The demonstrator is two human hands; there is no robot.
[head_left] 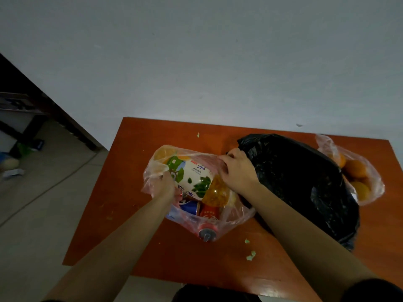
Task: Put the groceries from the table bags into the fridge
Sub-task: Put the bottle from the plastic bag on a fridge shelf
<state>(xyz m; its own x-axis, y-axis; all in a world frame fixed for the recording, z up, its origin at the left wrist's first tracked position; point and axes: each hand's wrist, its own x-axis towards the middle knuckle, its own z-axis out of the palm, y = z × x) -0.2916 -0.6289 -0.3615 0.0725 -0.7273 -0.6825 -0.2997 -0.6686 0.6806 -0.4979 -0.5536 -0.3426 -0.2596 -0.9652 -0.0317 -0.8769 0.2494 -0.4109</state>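
Observation:
A clear pink plastic bag (236,216) lies open on the orange-brown table (135,192). Inside it I see a white carton with green leaves (193,178), an orange jelly cup (217,192), a blue can (189,207), a red can (209,211) and another can end (207,234). My left hand (162,185) grips the bag's left rim. My right hand (236,170) pinches the bag's right rim near the top. Both hands hold the mouth apart.
A large black plastic bag (301,182) sits right of the pink bag, touching it. Behind it, a clear bag of oranges (357,173) lies at the table's right edge. Small green scraps (250,256) dot the table. A white wall stands behind; tiled floor lies to the left.

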